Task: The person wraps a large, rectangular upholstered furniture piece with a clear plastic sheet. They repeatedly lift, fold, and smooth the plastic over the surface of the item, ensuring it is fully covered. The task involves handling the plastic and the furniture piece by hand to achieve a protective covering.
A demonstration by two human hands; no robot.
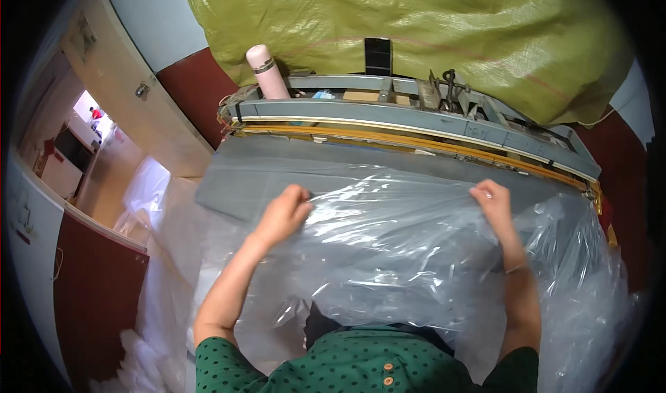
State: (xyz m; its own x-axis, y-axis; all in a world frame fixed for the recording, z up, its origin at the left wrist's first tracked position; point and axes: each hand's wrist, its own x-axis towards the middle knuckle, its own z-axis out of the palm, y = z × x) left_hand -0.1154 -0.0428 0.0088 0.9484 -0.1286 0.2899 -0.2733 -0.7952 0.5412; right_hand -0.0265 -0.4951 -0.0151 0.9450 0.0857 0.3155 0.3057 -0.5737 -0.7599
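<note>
Clear plastic film (388, 233) is stretched between my two hands over a grey work surface (243, 164). My left hand (283, 212) is closed on the film's left edge. At the right, my right hand (492, 200) pinches the same film near its upper edge. The film is creased and shiny, and it hangs down toward my body and off to the right. Just beyond my hands lies a long machine with a grey metal bar (416, 121) and an orange-yellow strip (388, 135) along its front.
A pink flask (268, 74) and a dark phone (378, 56) stand at the machine's back, beside a metal clamp (451, 91). Yellow-green sheeting (416, 18) hangs behind. More clear film (149, 323) is heaped at the left, near an open door (118, 60).
</note>
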